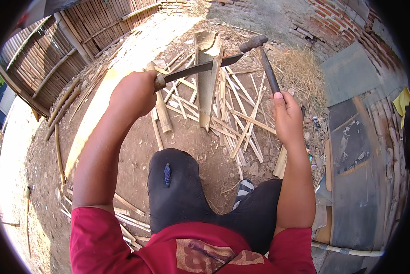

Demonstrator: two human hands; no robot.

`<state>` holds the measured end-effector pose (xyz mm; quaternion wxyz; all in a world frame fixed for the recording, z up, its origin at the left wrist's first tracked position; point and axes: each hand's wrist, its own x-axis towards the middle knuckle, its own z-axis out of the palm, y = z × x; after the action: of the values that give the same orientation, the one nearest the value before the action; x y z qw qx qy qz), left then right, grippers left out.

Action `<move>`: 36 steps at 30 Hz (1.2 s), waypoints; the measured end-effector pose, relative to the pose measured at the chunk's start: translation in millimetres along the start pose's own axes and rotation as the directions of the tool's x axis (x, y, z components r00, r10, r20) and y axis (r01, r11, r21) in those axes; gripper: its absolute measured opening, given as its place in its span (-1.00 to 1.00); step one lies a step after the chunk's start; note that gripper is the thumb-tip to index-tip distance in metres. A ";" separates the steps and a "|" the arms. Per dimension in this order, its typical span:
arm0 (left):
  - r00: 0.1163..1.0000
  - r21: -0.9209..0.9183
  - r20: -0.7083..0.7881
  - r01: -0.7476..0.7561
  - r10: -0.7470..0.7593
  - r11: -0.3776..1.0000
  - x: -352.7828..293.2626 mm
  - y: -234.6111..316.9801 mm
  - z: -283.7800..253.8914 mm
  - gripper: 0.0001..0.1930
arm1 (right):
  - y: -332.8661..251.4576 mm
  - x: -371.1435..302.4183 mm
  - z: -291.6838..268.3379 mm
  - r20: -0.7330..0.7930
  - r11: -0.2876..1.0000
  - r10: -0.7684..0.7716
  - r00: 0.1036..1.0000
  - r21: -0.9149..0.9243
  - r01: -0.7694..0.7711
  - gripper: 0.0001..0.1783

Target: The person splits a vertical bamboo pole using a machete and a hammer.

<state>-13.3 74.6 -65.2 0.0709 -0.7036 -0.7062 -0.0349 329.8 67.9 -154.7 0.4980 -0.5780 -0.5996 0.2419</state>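
Bamboo section (208, 77) stands upright at upper centre of frame, base on the dirt, top end split open w/ pale inner wall showing.

Left to right:
- Fence of bamboo slats (54, 59), upper left. Loose poles lie on the ground below it.
- Left hand (134, 93), centre-left, fingers wrapped tight round the handle of a machete (198, 68). Blade runs right, approx. horizontal, edge set across the top of the bamboo section.
- Split strips (232, 118) scattered in a pile behind and beside the section, centre.
- Right hand (287, 116), centre-right, fist closed on the shaft of a hammer (264, 64). Head is raised, sitting just above the blade tip.
- Brick wall (342, 23) and grey sheets, upper right and right edge.

Step in hand, judged: splitting lengthwise; blade seated, hammer poised. Next move likely calls for a square strike on the blade's back near the tip, w/ left hand keeping the blade level so the split follows the grain.

Surface of section: dry, tan, fibrous; one side already cleaved off.
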 end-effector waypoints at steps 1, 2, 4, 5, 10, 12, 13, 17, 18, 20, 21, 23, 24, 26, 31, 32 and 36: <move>0.998 -0.053 -0.067 -0.022 0.018 0.998 0.1 -1.2 3.1 -0.87 | -6.1 -3.1 -0.9 -0.031 0.998 0.025 0.999 0.063 -0.023 -0.55; 0.997 -0.046 -0.069 -0.027 0.024 0.999 2.9 -2.6 5.6 -0.86 | -9.1 -6.2 0.9 -0.050 0.990 0.065 0.997 0.130 -0.058 -0.56; 0.997 -0.026 -0.063 -0.038 0.037 0.999 7.9 -3.2 8.0 -0.86 | -21.7 -8.9 0.8 -0.090 0.976 -0.024 0.996 0.213 0.043 -0.57; 0.996 -0.016 -0.067 -0.057 0.056 0.998 9.6 0.8 6.5 -0.86 | -30.5 -9.7 -0.5 -0.120 0.972 -0.054 0.991 0.221 0.079 -0.57; 0.992 0.014 -0.087 -0.090 0.091 0.996 12.5 12.7 5.7 -0.86 | -3.3 -15.4 -1.6 0.046 0.996 -0.006 0.999 -0.093 0.010 -0.54; 0.989 0.019 -0.094 -0.113 0.114 0.993 15.4 15.0 6.8 -0.87 | 16.2 -17.0 -7.2 0.051 0.999 0.036 0.998 0.037 -0.038 -0.54; 0.989 0.019 -0.096 -0.115 0.116 0.993 15.9 11.9 10.3 -0.88 | 12.3 -19.7 -12.5 0.022 0.998 0.029 0.999 0.060 -0.031 -0.54; 0.985 0.011 -0.122 -0.125 0.126 0.992 14.9 13.9 16.2 -0.89 | -5.0 -26.5 -30.3 -0.090 0.975 -0.018 0.996 0.217 0.038 -0.57; 0.985 0.015 -0.113 -0.129 0.130 0.991 14.3 16.8 15.6 -0.89 | -3.9 -25.2 -30.5 -0.143 0.967 -0.048 0.989 0.241 0.082 -0.57; 0.985 0.020 -0.100 -0.138 0.140 0.990 12.8 24.2 12.4 -0.89 | -0.4 -20.5 -20.5 -0.152 0.993 -0.086 0.985 0.068 0.097 -0.56; 0.983 0.021 -0.101 -0.150 0.152 0.988 10.4 27.3 12.4 -0.89 | -3.0 -22.5 -22.7 -0.078 0.998 -0.016 0.997 -0.054 0.012 -0.56; 0.980 0.024 -0.118 -0.159 0.161 0.987 4.8 28.6 10.0 -0.88 | -5.4 -24.9 -24.1 -0.029 0.990 0.001 1.000 -0.139 -0.005 -0.53; 0.978 0.018 -0.127 -0.164 0.165 0.986 3.0 29.6 9.4 -0.88 | -10.0 -29.3 -26.7 -0.067 0.996 -0.032 0.997 -0.081 0.026 -0.53; 0.977 0.002 -0.131 -0.171 0.170 0.985 -0.9 31.9 14.4 -0.89 | -23.1 -42.6 -27.3 -0.134 0.996 -0.080 0.988 0.029 0.085 -0.52; 0.992 0.022 -0.067 -0.105 0.106 0.994 -6.1 40.3 11.5 -0.86 | -17.1 -43.7 -24.4 -0.155 0.998 -0.057 0.986 -0.048 0.050 -0.50; 0.995 0.030 -0.041 -0.094 0.095 0.995 -6.9 46.0 6.9 -0.85 | -5.3 -41.1 -23.0 -0.132 0.994 -0.006 0.991 -0.112 -0.009 -0.50; 0.995 0.033 -0.031 -0.095 0.096 0.995 -10.4 39.3 9.1 -0.82 | -3.0 -38.9 -26.7 -0.089 0.998 0.044 0.995 -0.033 -0.047 -0.50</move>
<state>25.5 66.0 -77.8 0.0950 -0.7345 -0.6712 -0.0320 345.5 23.3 -154.1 0.5080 -0.6102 -0.5679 0.2169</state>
